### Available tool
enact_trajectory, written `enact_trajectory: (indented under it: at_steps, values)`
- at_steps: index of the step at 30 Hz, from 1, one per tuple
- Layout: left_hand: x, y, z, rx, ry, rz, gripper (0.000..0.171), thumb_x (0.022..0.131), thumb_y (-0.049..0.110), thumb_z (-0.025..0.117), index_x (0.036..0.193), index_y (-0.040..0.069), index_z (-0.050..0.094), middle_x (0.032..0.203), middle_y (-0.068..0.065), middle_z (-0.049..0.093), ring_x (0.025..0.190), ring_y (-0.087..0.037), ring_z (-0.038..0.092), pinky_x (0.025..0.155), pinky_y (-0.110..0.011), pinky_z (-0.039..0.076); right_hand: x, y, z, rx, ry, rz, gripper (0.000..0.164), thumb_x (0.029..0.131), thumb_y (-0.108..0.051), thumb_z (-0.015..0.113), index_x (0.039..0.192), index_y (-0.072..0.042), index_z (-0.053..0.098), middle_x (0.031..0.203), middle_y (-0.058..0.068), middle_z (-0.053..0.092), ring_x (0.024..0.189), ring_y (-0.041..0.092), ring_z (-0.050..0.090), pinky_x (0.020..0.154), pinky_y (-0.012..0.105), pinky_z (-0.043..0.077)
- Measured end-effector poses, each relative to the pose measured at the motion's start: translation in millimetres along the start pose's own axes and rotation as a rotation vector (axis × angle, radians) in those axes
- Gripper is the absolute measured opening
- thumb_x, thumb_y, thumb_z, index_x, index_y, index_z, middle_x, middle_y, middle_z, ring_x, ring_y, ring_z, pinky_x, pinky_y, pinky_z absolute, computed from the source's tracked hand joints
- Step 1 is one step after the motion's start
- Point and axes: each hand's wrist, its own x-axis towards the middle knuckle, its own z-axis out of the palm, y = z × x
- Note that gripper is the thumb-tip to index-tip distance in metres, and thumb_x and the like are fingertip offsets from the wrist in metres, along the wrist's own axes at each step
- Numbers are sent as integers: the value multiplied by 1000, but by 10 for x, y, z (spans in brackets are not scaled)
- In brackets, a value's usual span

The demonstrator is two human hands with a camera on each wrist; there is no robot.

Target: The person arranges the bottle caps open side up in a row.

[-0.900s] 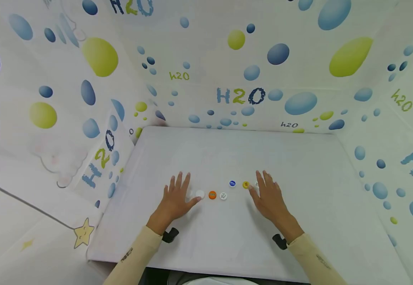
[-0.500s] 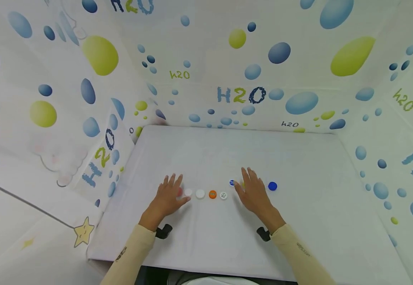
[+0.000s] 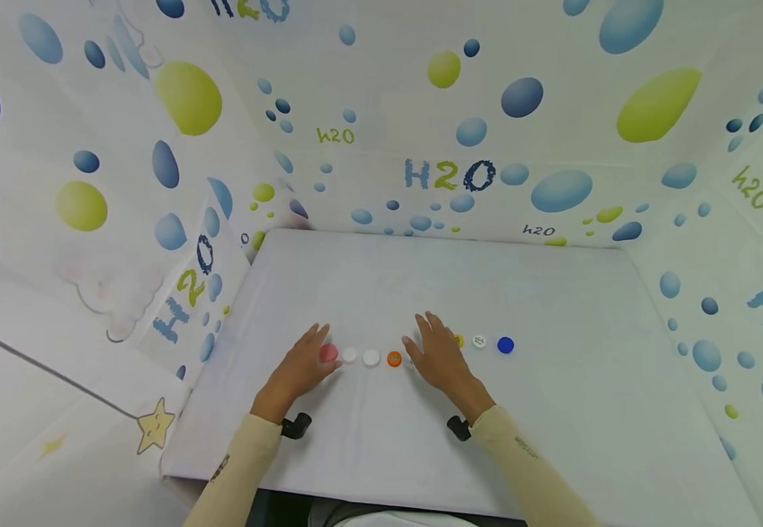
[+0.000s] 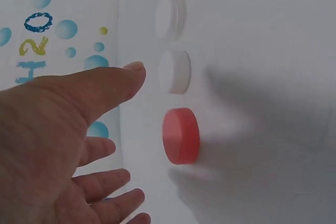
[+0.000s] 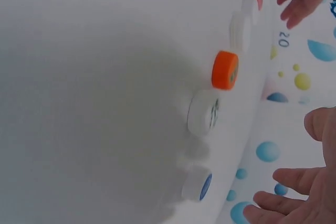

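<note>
Bottle caps lie in a rough row on the white table. My left hand (image 3: 297, 369) hovers beside the red cap (image 4: 181, 136) with fingers spread, holding nothing. Its thumb points toward a white cap (image 4: 175, 72), apart from it. A second white cap (image 3: 371, 358) and the orange cap (image 3: 394, 359) follow to the right. My right hand (image 3: 443, 362) is held over the row, fingers extended, gripping nothing. Below it, the right wrist view has a white cap with dark print (image 5: 203, 113) and a white cap with a blue top (image 5: 197, 184). In the head view the right hand hides these two.
Right of the right hand lie a partly hidden yellow cap (image 3: 459, 340), a printed white cap (image 3: 479, 342) and a dark blue cap (image 3: 505, 345). The white-covered table (image 3: 381, 285) meets patterned sheets (image 3: 368, 183) at the back and sides.
Both hands have moved left above the caps. The red cap on the left and the printed white and dark blue caps on the right have come into sight. The caps stay in place.
</note>
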Motion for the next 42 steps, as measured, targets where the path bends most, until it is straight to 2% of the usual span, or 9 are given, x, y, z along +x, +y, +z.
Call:
enact_trajectory:
  at_steps: [7, 19, 30, 37, 42]
  values:
    - [6, -65, 31, -11, 5, 1, 82, 99, 26, 74, 163, -2, 31, 168, -31, 27, 152, -51, 34, 118, -66, 35, 95, -142, 119, 17, -36, -36, 66, 109, -44, 53, 160, -3, 41, 167, 22, 36, 155, 39, 34, 125, 58, 28]
    - [18, -119, 64, 9, 15, -11, 79, 99, 26, 74, 160, -4, 35, 166, -33, 30, 150, -52, 36, 115, -71, 35, 220, -464, 359, -51, -72, -104, 63, 109, -44, 55, 158, -6, 45, 166, 18, 41, 153, 36, 40, 123, 55, 34]
    - [61, -185, 85, 59, 30, -7, 67, 98, 24, 76, 152, -6, 48, 163, -35, 33, 149, -52, 37, 112, -71, 38, 327, -678, 572, -121, -89, -235, 58, 107, -44, 61, 152, -9, 53, 162, 16, 47, 152, 31, 43, 121, 52, 38]
    - [62, -222, 86, 67, 47, -2, 63, 97, 20, 76, 149, -6, 51, 161, -36, 36, 149, -52, 39, 113, -68, 39, 387, -780, 635, -163, -116, -223, 59, 104, -43, 66, 152, -12, 55, 162, 11, 48, 152, 27, 43, 123, 48, 36]
    - [47, -228, 80, 76, 51, 2, 63, 97, 19, 77, 148, -7, 52, 160, -37, 37, 148, -53, 40, 113, -68, 39, 419, -811, 706, -196, -136, -237, 58, 102, -42, 70, 150, -12, 57, 160, 11, 50, 149, 28, 47, 121, 47, 39]
